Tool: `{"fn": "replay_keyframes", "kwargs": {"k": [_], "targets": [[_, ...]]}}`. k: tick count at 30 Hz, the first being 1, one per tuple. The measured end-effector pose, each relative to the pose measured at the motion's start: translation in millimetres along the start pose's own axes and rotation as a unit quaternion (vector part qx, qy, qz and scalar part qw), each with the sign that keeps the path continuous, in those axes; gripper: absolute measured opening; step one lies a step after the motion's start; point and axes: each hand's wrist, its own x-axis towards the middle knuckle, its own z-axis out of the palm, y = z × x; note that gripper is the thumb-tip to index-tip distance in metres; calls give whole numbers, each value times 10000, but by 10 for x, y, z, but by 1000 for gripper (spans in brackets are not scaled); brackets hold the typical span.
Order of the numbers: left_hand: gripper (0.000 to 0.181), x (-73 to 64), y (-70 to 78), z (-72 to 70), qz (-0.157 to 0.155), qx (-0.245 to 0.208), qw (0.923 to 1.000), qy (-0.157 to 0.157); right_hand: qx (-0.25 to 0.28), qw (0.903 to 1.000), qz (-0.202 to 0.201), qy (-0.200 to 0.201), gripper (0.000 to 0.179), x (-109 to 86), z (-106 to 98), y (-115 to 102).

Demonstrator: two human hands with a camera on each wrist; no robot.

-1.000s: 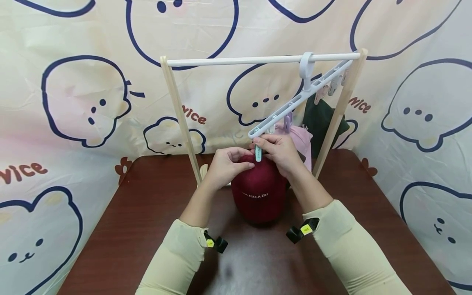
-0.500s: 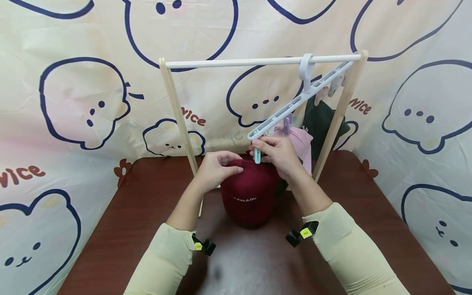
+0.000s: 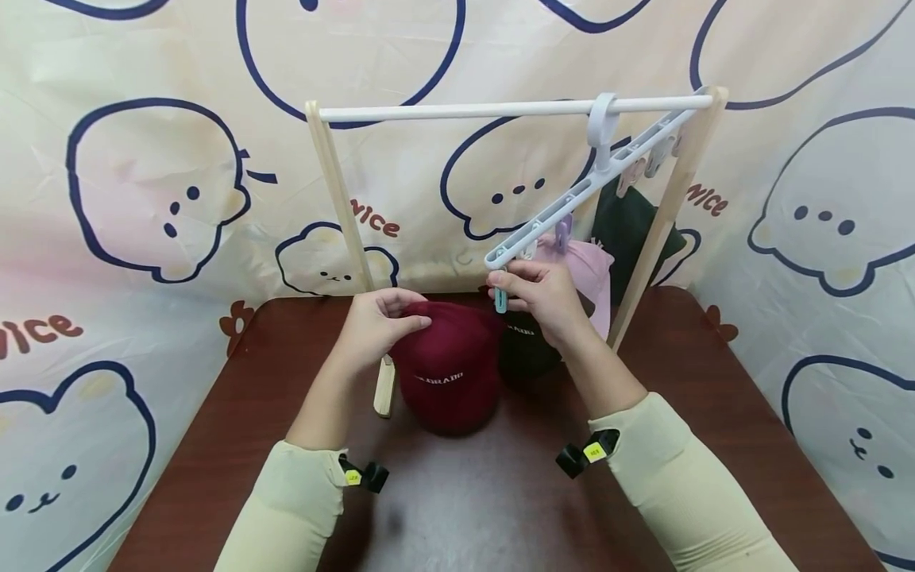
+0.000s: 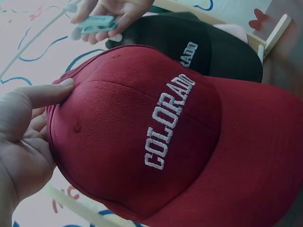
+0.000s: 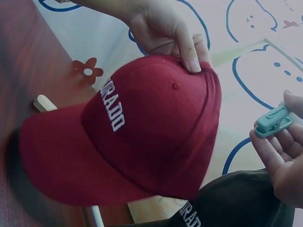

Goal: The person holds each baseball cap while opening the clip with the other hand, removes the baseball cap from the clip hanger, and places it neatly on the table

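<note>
My left hand (image 3: 379,326) pinches the rear edge of a dark red baseball cap (image 3: 450,357), which hangs brim down with white COLORADO lettering in front. In the left wrist view the thumb lies on the cap's (image 4: 123,109) outside and the other fingers are behind it. My right hand (image 3: 546,298) pinches a teal clothespin (image 3: 500,299) at the low end of a pale blue hanger (image 3: 565,202). The clothespin (image 5: 273,122) has no cloth in its jaws. A black cap (image 3: 527,345) with similar lettering hangs just behind, partly covered by the red cap and my right hand.
The hanger hooks over the white rod (image 3: 457,110) of a wooden-legged rack and slopes down toward me. A pink cap (image 3: 589,274) and a dark green one (image 3: 625,222) hang farther back, near the right post (image 3: 675,202). Everything stands over a brown table (image 3: 236,445).
My left hand has moved left with the red cap, away from the clothespin, uncovering part of the black cap. My right hand stays at the clothespin.
</note>
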Motion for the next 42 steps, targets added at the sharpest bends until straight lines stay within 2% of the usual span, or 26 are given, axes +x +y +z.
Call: {"fn": "replay_keyframes", "kwargs": {"k": [7, 13, 17, 25, 28, 33, 35, 37, 39, 42], "targets": [[30, -72, -82, -190, -31, 132, 9994, 312, -193, 9997, -45, 146, 31, -5, 17, 22], [35, -198, -194, -415, -306, 193, 9979, 545, -456, 9988, -44, 183, 32, -18, 20, 26], [40, -290, -280, -597, -553, 199, 9959, 684, -580, 9981, -36, 208, 32, -25, 7, 32], [53, -505, -410, -1024, -1260, 540, 9872, 814, -647, 9976, -23, 231, 33, -29, 2, 54], [52, -564, -472, -1191, -1500, 432, 9826, 1011, -689, 9974, -24, 216, 33, -33, 3, 61], [45, -617, -597, -1437, -1931, 326, 9706, 1401, -638, 9977, -23, 215, 33, -41, 3, 68], [40, -620, -663, -1515, -2117, 24, 9642, 1595, -600, 9980, -22, 218, 34, -40, 4, 74], [38, -597, -730, -1565, -2336, -438, 9512, 1967, -581, 9980, -26, 238, 34, -40, 3, 77], [41, -546, -793, -1588, -2566, -875, 9305, 2461, -545, 9982, -33, 250, 34, -37, 0, 83], [48, -432, -868, -1591, -2765, -1411, 8901, 3337, -498, 9984, -64, 269, 34, -32, -7, 93]]}}
